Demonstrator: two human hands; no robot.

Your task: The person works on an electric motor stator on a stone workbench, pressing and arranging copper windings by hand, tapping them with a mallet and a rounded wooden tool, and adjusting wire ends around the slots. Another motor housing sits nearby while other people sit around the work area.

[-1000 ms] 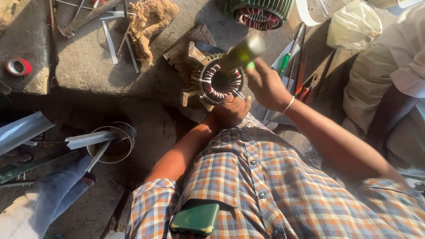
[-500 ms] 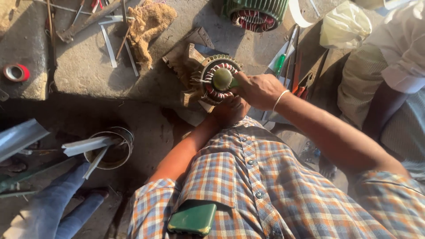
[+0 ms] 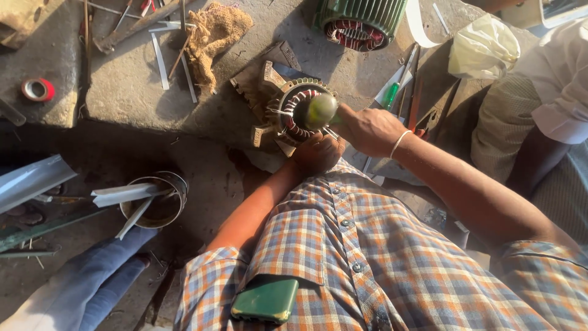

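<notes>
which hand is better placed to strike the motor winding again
Right hand, probably: its grip already holds the green-headed mallet over the stator winding. The left hand braces the stator's near edge.

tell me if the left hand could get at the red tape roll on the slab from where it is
Probably not without leaning. The left hand is pressed against the motor stator, and the red tape roll lies far off at the slab's left end. Nothing blocks the way.

One camera only, worn on my head, looking steeply down over my checked shirt (image 3: 380,263) and forearms to the concrete floor (image 3: 122,79). It sits close: my chest fills the lower frame, my work lies near the upper middle, a neighbour's sleeve (image 3: 563,79) at right
</notes>
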